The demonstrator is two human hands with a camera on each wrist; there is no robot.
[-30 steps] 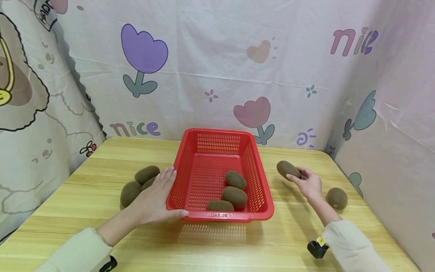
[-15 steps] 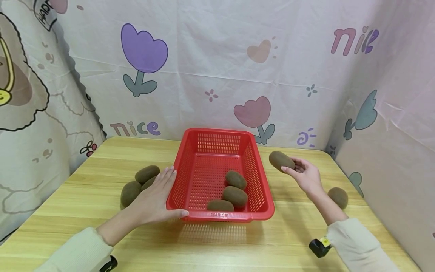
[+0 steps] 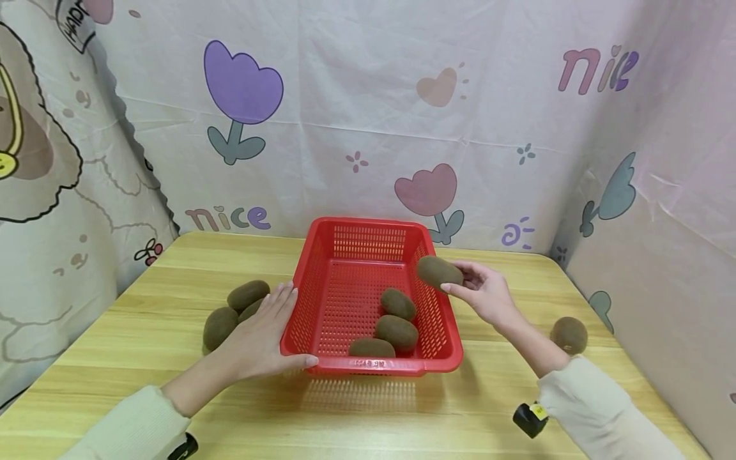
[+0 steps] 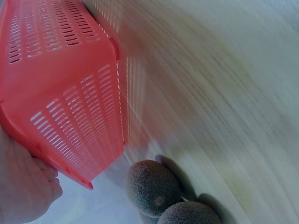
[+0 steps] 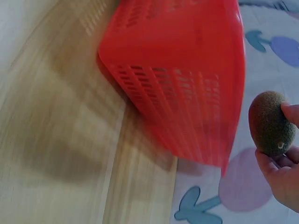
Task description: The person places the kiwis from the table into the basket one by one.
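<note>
A red plastic basket [image 3: 368, 365] stands mid-table with three kiwis inside, one of them a kiwi [image 3: 397, 333] near the front right corner. My left hand [image 3: 260, 340] lies with straight fingers along the basket's left rim, its thumb on the front rim. In my right hand [image 3: 485, 295] a brown kiwi [image 3: 439, 272] is pinched between thumb and fingers, over the basket's right rim. The right wrist view shows this held kiwi [image 5: 271, 123] raised beside the basket wall [image 5: 187, 93].
Left of the basket several kiwis [image 3: 221, 328] lie in a cluster, partly hidden by my left hand. A single kiwi [image 3: 569, 335] sits on the wooden table [image 3: 356, 421] near its right edge. A patterned cloth [image 3: 356, 115] hangs behind the table.
My right hand has carried the kiwi left and slightly up, from the table's right side to over the basket's right rim. The left hand has stayed in place.
</note>
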